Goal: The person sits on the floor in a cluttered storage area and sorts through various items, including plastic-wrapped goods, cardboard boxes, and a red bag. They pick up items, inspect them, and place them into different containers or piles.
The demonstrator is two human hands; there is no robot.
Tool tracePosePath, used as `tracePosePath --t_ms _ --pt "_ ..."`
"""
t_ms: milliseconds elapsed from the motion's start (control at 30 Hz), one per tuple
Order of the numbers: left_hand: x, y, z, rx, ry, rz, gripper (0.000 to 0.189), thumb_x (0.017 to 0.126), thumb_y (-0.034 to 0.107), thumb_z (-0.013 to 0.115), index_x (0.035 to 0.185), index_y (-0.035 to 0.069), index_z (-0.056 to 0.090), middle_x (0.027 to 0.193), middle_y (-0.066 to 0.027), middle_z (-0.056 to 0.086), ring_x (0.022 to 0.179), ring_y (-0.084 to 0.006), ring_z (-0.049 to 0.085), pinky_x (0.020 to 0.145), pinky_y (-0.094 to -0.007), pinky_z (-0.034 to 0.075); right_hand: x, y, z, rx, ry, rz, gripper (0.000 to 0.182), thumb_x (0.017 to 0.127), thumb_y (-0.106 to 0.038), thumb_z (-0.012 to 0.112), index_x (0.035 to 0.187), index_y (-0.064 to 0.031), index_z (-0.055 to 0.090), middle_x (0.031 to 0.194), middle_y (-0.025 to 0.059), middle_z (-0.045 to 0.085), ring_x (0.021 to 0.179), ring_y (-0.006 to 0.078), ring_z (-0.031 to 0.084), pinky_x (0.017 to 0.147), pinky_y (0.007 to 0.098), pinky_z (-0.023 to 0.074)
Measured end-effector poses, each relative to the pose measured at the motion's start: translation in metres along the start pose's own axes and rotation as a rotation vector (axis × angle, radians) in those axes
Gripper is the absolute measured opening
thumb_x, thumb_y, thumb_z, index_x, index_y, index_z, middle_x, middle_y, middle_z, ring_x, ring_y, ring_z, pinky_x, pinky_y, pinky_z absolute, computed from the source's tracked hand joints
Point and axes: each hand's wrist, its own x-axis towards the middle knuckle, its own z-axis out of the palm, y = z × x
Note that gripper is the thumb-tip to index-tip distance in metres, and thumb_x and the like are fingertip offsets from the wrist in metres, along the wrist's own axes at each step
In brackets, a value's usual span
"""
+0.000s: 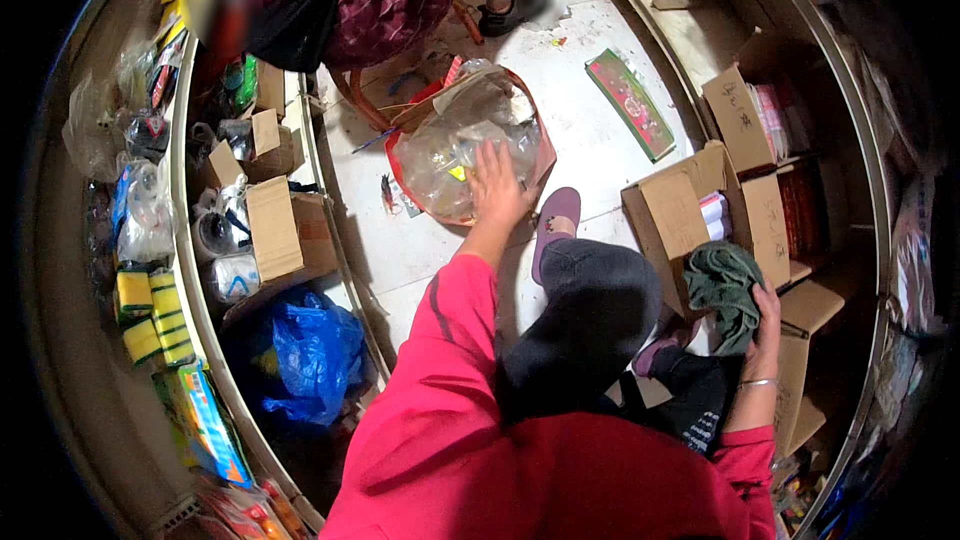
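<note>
My left hand (496,184) lies palm down on crumpled clear plastic (450,124), its fingers extended and grasping nothing that I can see. The plastic fills a container with a red rim (541,109) on the floor in front of me. A small yellow scrap (457,173) shows beside my fingertips. Off to the right, my right hand (766,319) grips a bunched dark green cloth (724,289) in front of the cardboard boxes. Part of that hand's fingers is hidden behind the cloth.
Another person (397,0) is beyond the container, near a wooden stool leg (466,21). A flat green and red box (631,105) lies on the tiles. Open cardboard boxes (664,214) line the right shelving. The left shelves hold a blue plastic bag (319,352) and yellow sponges (169,315).
</note>
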Motion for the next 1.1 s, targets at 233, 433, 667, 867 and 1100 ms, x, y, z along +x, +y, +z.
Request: tracePosePath --t_ms 233,433,667,867,1100 --pt "0.003 -0.013 0.016 0.248 -0.429 0.145 0.081 0.062 0.035 0.068 0.127 0.004 0.03 0.13 -0.0138 0.031 0.125 -0.0297 0.023 0.099 -0.053 0.018 0.012 -0.002 0.017 -0.064 -0.001 0.055 0.054 0.074 -0.019 0.059 0.119 0.0058 0.041 0.113 0.0147 0.05 0.103 0.0245 0.05 0.089 0.0325 0.0388" --pt "0.027 0.008 0.043 0.282 -0.563 0.15 0.033 0.076 0.025 0.048 0.1 0.006 0.062 0.109 -0.0132 0.056 0.108 -0.0291 0.047 0.097 -0.0551 0.016 0.024 0.0 0.023 -0.066 -0.045 0.077 0.052 0.075 -0.018 0.057 0.119 0.0048 0.041 0.113 0.0148 0.05 0.102 0.0246 0.05 0.09 0.0334 0.0389" --pt "0.007 0.002 0.054 0.236 -0.641 0.166 0.029 0.081 0.017 0.04 0.097 0.009 0.063 0.098 -0.0092 0.062 0.092 -0.0264 0.058 0.086 -0.065 0.023 0.032 0.004 0.03 -0.051 -0.062 0.089 0.048 0.076 -0.016 0.055 0.118 0.0049 0.043 0.113 0.0146 0.051 0.102 0.0244 0.05 0.089 0.0332 0.039" --pt "-0.075 -0.01 0.041 0.111 -0.682 0.21 0.021 0.077 0.018 0.046 0.08 0.01 0.065 0.084 -0.0097 0.064 0.079 -0.0258 0.062 0.068 -0.0443 0.046 0.039 0.009 0.031 -0.074 -0.076 0.106 0.048 0.076 -0.016 0.055 0.118 0.0051 0.043 0.113 0.0142 0.051 0.102 0.0241 0.05 0.09 0.0329 0.0384" --pt "-0.167 -0.067 0.01 -0.079 -0.751 0.013 0.023 0.076 0.021 0.047 0.089 0.009 0.062 0.084 -0.0104 0.064 0.075 -0.0256 0.062 0.075 -0.0461 0.041 0.046 0.016 0.032 -0.097 -0.068 0.127 0.048 0.076 -0.015 0.055 0.118 0.0048 0.042 0.113 0.014 0.051 0.102 0.0242 0.05 0.09 0.0328 0.0383"
